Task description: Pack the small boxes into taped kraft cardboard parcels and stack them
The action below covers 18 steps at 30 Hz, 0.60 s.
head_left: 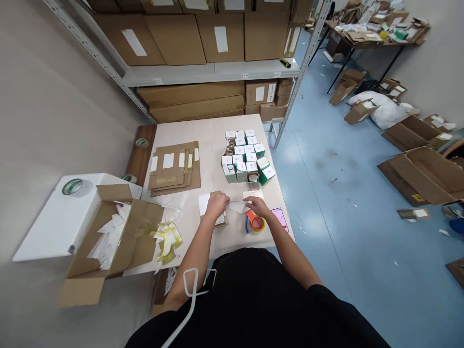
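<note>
A whitish see-through strip that looks like clear tape stretches between my two hands. The fingers of my left hand pinch its left end, just above a small cardboard box with white paper beside it. At the other end, my right hand has its fingers closed on the strip. Below that hand lies an orange tape dispenser, partly covered by it. A white card lies just beyond my right fingers. Several green-and-white boxes stand farther back on the table.
Flattened cardboard pieces lie at the table's left. An open carton of white paper scraps stands near a tape roll. A phone rests at the right edge. Shelving with brown cartons rises behind.
</note>
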Each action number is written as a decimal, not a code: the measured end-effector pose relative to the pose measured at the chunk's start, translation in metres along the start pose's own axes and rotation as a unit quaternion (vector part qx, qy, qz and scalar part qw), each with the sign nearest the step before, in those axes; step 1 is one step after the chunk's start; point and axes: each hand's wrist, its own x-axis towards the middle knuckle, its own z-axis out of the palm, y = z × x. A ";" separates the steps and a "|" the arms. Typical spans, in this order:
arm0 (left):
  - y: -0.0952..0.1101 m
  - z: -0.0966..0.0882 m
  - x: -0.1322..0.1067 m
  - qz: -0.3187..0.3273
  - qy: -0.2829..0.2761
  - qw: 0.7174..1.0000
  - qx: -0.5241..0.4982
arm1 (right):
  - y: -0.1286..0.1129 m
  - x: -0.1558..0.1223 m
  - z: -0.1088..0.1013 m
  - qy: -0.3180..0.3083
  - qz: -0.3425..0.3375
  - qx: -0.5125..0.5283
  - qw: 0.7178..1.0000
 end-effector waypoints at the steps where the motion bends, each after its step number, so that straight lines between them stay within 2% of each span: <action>1: -0.003 -0.005 -0.005 -0.002 0.010 1.000 -0.005 | -0.004 0.005 0.000 -0.021 -0.002 -0.008 1.000; 3: -0.013 -0.015 -0.014 -0.011 0.026 0.999 -0.019 | -0.008 0.013 -0.002 -0.045 -0.003 -0.017 0.999; 6: -0.035 -0.027 -0.027 -0.049 0.070 0.994 -0.065 | -0.007 0.023 -0.010 -0.029 0.009 0.000 1.000; 8: -0.050 -0.033 -0.033 -0.083 0.125 0.980 -0.135 | -0.004 0.028 -0.016 0.002 0.016 0.023 1.000; 10: -0.061 -0.033 -0.037 -0.114 0.177 0.951 -0.225 | -0.002 0.032 -0.019 0.026 0.032 0.033 0.999; 12: -0.062 -0.028 -0.039 -0.138 0.203 0.915 -0.321 | -0.004 0.034 -0.016 0.043 0.057 0.010 0.997; 14: -0.053 -0.015 -0.039 -0.155 0.204 0.868 -0.426 | -0.010 0.032 -0.005 0.068 0.071 -0.016 0.995; 16: -0.038 0.001 -0.038 -0.177 0.202 0.790 -0.551 | -0.019 0.025 0.011 0.087 0.060 -0.001 0.994; 18: -0.022 0.015 -0.037 -0.194 0.195 0.725 -0.631 | -0.031 0.015 0.027 0.067 0.034 0.073 0.995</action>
